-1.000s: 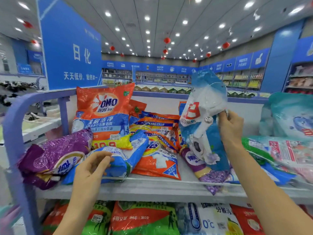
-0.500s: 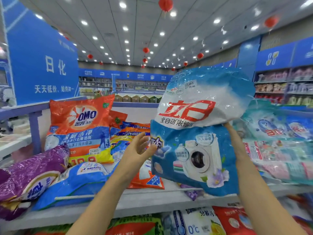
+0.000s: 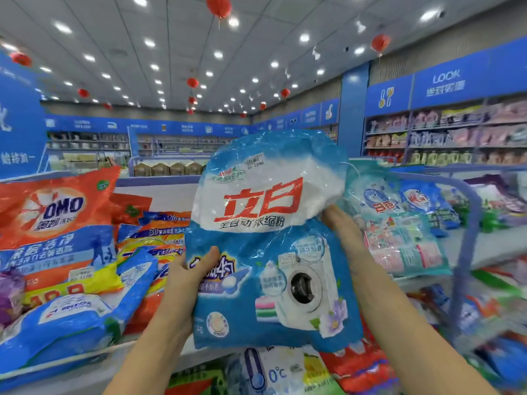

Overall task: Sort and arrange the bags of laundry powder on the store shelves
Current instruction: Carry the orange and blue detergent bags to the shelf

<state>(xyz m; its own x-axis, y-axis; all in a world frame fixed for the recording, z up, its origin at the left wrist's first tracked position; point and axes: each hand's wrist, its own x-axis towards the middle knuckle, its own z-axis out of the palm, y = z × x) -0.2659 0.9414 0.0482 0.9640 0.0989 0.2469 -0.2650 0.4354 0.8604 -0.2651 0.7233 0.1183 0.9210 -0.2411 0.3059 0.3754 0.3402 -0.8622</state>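
1. The blue-and-white laundry powder bag [image 3: 268,240], printed with red characters and a picture of a washing machine, is held upright in the air in front of the shelf, in the middle of the view.
2. The left hand [image 3: 185,283] grips the bag's left edge low down, thumb across the front, the other fingers hidden behind the bag, so it is clamped on the bag.
3. The right hand [image 3: 345,232] holds the bag's right edge higher up, near where the white panel meets the blue; its fingers are closed on the bag's side and back.
4. Behind and left of the bag, the top shelf [image 3: 94,363] carries an orange OMO bag [image 3: 57,223] standing upright against the back panel.
5. A blue bag [image 3: 74,317] lies flat in front of the OMO bag, near the shelf's front edge.
6. Between these and the held bag, orange-and-yellow bags [image 3: 154,238] lie stacked.
7. A purple bag [image 3: 8,295] shows at the far left edge, cut off.
8. To the right of the held bag, a teal bag [image 3: 399,223] leans on the same shelf level, blurred.
9. Below the shelf, a white bag marked 0°C [image 3: 279,372] and a red bag [image 3: 362,369] sit on a lower shelf.
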